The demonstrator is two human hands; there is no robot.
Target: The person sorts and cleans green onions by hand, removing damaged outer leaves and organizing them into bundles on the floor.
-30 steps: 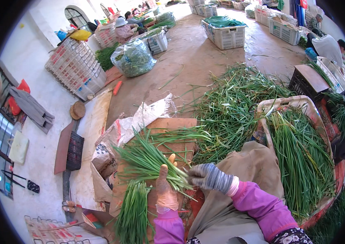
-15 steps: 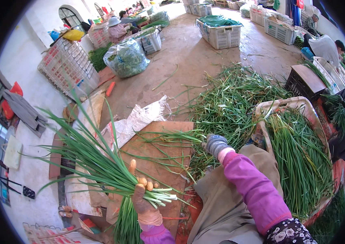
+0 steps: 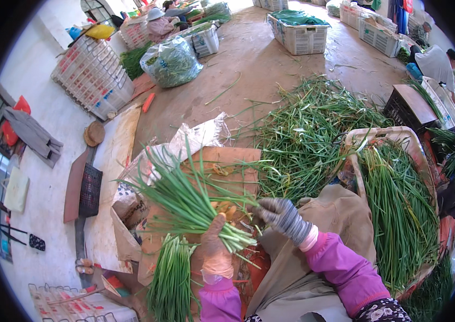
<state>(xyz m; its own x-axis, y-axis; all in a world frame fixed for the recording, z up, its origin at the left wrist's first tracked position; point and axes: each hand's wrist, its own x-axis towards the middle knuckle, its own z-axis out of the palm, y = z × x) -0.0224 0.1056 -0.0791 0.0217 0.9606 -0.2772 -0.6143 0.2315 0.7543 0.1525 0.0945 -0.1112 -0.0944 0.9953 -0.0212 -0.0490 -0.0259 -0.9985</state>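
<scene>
My left hand [image 3: 215, 244], in a thin brownish glove, is closed around a bunch of garlic chives [image 3: 179, 196]. The green leaves point up and left, while the pale cut ends stick out to the lower right. My right hand [image 3: 281, 217], in a grey knitted glove, is beside the bunch with its fingers pinched together. A few thin chive leaves run into its fingertips; the exact grip is partly hidden. Below and left of my left hand lies another chive bunch [image 3: 171, 279], on a brown board [image 3: 232, 155] in front of me.
A heap of loose leaves [image 3: 308, 134] covers the floor beyond my right hand. At my right stands a pale crate [image 3: 352, 177] full of chives. A white woven sack [image 3: 195, 134] lies at the board's far edge. Farther off are a filled plastic bag [image 3: 171, 64], crates and seated people.
My left hand has brought the chive bunch right and slightly up, toward my middle. My right hand has come back from the leaf heap to the bunch. The view has shifted slightly.
</scene>
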